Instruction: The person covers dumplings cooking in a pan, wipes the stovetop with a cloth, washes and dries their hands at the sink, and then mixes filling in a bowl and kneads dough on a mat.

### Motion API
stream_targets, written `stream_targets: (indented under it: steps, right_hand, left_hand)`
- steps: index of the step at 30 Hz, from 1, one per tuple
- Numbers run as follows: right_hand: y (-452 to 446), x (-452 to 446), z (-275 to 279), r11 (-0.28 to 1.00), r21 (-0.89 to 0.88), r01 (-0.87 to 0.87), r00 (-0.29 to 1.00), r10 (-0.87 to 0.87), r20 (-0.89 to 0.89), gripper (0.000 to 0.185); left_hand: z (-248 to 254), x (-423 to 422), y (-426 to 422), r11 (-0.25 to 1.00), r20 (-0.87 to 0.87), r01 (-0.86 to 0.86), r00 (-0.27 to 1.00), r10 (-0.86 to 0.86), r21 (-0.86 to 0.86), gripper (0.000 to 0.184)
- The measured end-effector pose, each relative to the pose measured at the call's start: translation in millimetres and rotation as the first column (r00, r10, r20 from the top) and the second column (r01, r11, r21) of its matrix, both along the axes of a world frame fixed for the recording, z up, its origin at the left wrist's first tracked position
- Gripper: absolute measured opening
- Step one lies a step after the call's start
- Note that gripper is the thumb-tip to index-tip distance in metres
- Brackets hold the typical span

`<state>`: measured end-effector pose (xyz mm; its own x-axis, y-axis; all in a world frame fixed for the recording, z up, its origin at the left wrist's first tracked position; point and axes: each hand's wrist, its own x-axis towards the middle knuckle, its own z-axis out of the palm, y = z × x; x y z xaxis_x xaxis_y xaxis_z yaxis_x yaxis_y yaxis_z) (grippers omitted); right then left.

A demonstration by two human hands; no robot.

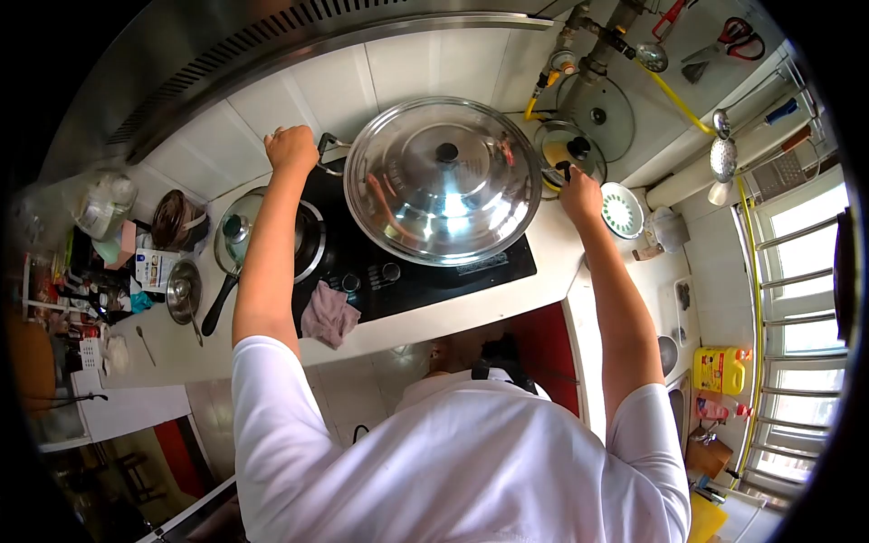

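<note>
A large round steel lid (407, 195) with a black knob covers a big pan on the black cooktop (425, 290). My left hand (291, 148) is closed beside the pan's left loop handle (333, 152); whether its fingers hold anything is hidden. Right of the big lid, my right hand (579, 192) is closed around a dark handle (565, 169), near a smaller glass lid (579, 161). Left of the big pan, a frying pan with a black handle (220, 306) sits under a glass lid (233, 253), partly behind my left forearm. A pink cloth (329, 315) lies at the cooktop's front edge.
A green-and-white bowl (622, 211) stands right of my right hand. Another glass lid (608, 118) leans at the back right wall. Ladles (722, 158) hang at the right. A steel bowl (184, 288) sits on the left counter, beside stacked items. Yellow jug (720, 370) stands by the window.
</note>
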<state>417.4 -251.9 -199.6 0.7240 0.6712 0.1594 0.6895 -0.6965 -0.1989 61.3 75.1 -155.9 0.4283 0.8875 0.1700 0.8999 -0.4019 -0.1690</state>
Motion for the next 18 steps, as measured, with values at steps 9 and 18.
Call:
stream_targets:
  steps: [9,18]
  right_hand:
    - [-8.1,-13.5,1.7,0.999,-0.043,-0.001,0.999,0.003,0.032,0.026]
    - [-12.6,-11.7,-11.3,1.0,-0.024,0.009,0.999,-0.007,0.05,0.034]
  left_hand:
    - [4.7,8.8,2.9,0.999,0.041,0.032,0.999,-0.032,-0.003,0.012]
    - [13.4,21.9,-8.4,0.998,0.059,0.065,0.996,-0.064,-0.01,0.013]
